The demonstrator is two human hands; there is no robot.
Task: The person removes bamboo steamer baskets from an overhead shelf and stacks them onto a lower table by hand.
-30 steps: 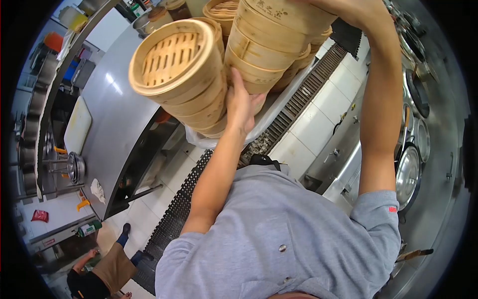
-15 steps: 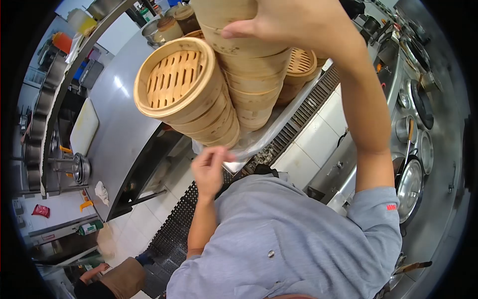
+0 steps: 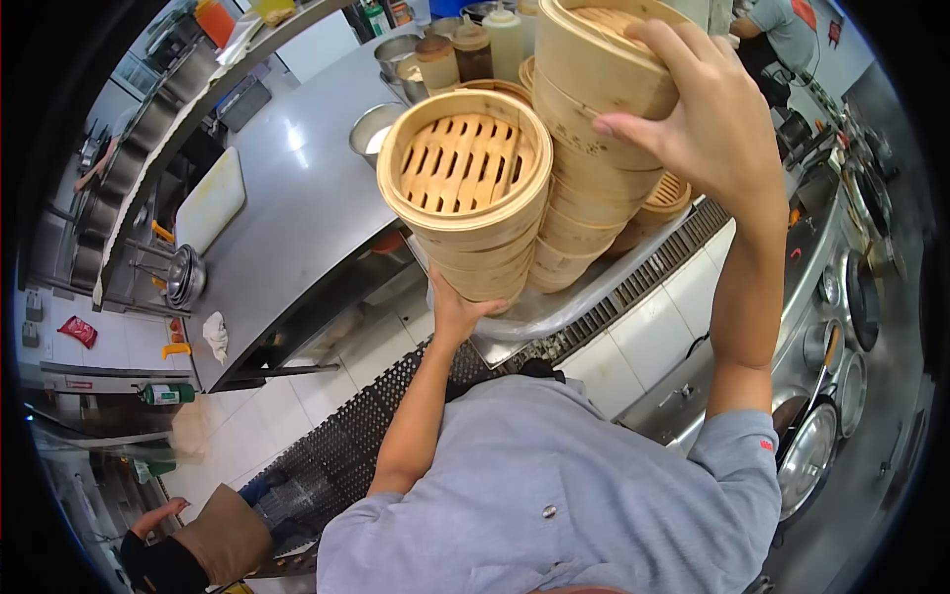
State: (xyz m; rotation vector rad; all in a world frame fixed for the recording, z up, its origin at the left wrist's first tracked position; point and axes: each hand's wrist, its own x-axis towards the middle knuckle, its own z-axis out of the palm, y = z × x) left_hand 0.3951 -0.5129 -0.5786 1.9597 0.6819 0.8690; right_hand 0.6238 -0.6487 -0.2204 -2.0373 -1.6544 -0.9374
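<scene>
A stack of bamboo steamer baskets (image 3: 465, 213) with a slatted top stands in front of me. My left hand (image 3: 460, 309) is closed around its lower end, thumb at the front, other fingers partly hidden. Right beside it rises a taller bamboo steamer stack (image 3: 599, 163), leaning to the right in this view. My right hand (image 3: 717, 124) grips its top basket, with fingers over the rim and thumb on the outer wall. Both stacks rest at a plastic-lined metal tray (image 3: 554, 322). Another slatted bamboo steamer (image 3: 670, 193) sits behind the taller stack.
A steel counter (image 3: 287, 213) stretches to the left, holding a white cutting board (image 3: 211, 203), metal bowls and squeeze bottles (image 3: 505, 45). Pans and a lidded wok (image 3: 808, 460) line the stove at right. Co-workers (image 3: 203, 544) are at lower left and upper right.
My left hand has come up from below and taken hold of the shorter stack's lower end. My right hand stays on the tall stack. The view has shifted, moving both stacks rightward.
</scene>
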